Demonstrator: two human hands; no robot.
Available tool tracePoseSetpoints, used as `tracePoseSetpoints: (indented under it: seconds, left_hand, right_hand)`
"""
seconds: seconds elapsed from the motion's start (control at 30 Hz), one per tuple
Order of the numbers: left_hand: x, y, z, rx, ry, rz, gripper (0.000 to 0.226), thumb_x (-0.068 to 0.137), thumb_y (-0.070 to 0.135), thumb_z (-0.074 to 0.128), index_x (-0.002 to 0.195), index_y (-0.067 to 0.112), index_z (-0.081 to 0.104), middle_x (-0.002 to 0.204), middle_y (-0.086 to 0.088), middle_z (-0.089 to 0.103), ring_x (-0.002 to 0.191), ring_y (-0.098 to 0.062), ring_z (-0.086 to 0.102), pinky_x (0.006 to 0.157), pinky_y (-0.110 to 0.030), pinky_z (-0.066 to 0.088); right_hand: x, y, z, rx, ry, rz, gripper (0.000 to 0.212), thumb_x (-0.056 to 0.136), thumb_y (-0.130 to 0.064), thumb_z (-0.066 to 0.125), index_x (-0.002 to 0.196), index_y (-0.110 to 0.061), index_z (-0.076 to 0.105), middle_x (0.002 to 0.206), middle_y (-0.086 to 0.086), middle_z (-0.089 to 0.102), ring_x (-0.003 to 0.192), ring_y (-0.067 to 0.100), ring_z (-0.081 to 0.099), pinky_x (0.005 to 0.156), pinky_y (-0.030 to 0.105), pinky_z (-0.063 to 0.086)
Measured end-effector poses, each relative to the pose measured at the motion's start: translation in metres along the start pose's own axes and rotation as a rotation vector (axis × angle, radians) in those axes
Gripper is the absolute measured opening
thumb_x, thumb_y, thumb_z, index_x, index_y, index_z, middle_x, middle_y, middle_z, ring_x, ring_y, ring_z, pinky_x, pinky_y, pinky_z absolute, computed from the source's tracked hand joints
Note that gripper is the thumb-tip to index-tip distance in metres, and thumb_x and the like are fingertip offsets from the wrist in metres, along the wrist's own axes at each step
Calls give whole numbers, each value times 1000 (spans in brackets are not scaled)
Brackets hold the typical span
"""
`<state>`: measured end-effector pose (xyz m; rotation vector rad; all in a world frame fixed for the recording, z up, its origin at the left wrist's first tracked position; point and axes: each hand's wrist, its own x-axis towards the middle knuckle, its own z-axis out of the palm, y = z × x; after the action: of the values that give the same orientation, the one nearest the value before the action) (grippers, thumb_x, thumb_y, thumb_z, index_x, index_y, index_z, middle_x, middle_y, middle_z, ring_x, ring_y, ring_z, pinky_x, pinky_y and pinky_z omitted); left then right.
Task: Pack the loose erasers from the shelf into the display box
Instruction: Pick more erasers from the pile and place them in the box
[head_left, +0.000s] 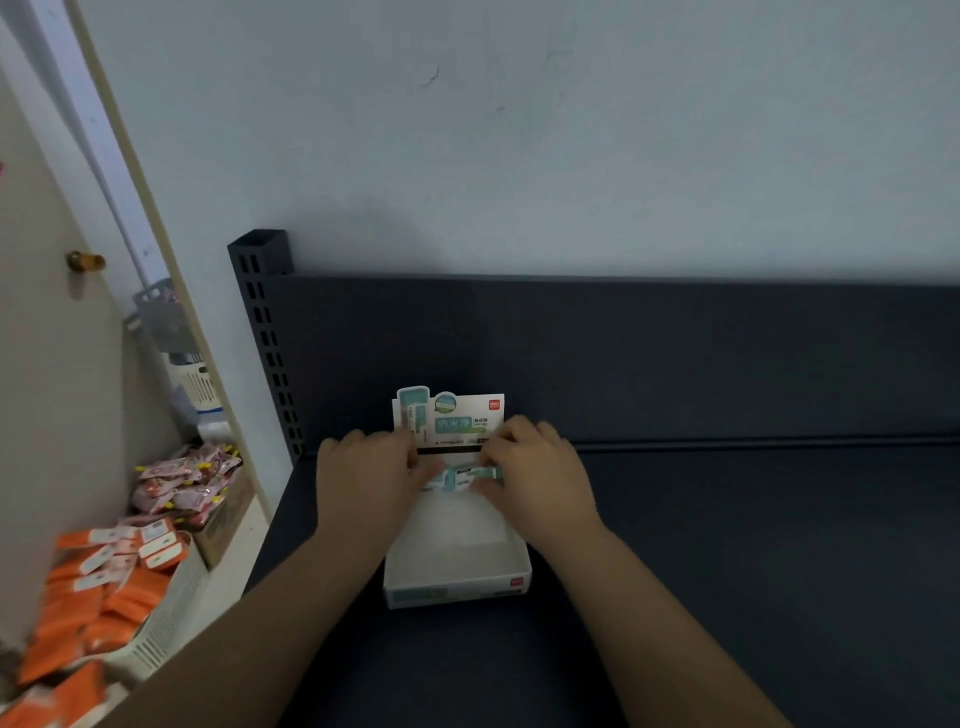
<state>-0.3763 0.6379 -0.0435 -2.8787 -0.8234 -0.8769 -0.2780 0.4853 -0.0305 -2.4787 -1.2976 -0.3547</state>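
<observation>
Two hands, one box, and a little bundle between them. The left hand (363, 478) and right hand (540, 470) come in from 9 and 3 o'clock of the white cardboard display box with teal print (457, 587), which sits on the dark grey metal shelf (727, 545).

Both hands have their fingers curled in and pinch the small teal-and-white sleeved erasers (462, 478) from opposite ends. They hold them over the 12 o'clock end of the tray, right in front of the box's upright printed header card (449, 415). My guess is that squeezing from both ends keeps the row lined up, so it drops in snug against the back wall.

Count-wise: one box, one header card, and at least two erasers, maybe three, but it's too blurry to be sure. The tray floor toward 6 o'clock is bare white, so the packing looks barely started.

Off the shelf at 8 o'clock there's a white slatted basket (171, 618) of orange packets (124, 597), too many to count. A pile of pink packets (187, 483) sits at 9 o'clock.
</observation>
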Motion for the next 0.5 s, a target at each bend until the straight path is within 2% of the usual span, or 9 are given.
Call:
tracePoseSetpoints:
  seconds: [0.1,0.27,0.37,0.5]
  left_hand:
    - [0,3,-3,113,-47,26,32,80,54,62,67,25,64,67,6,59,65,-15,46,66,-33,27]
    - [-1,7,-4,52,-27,94,22,82,41,66,83,19,66,83,0,61,74,-20,57,74,-37,32]
    - [0,6,-3,54,-101,129,21,86,44,59,87,24,65,88,5,61,81,-17,57,82,-36,32]
    - [4,2,-1,-8,-275,163,30,84,54,57,101,31,61,102,11,59,97,-11,55,95,-36,30]
  right_hand:
    - [4,-6,-3,-91,-21,-70,27,87,-35,60,109,-19,65,115,1,57,101,23,52,80,34,41]
    - [22,-14,-12,-258,3,-159,19,88,-12,54,103,-11,65,107,7,62,100,28,54,78,37,39]
    - [25,-13,-7,-241,-56,-149,21,90,-15,54,107,-11,65,110,7,61,104,28,53,82,38,40]
    - [17,-6,7,-151,-83,-77,25,92,-27,54,106,-13,68,115,6,54,100,26,51,72,33,35]
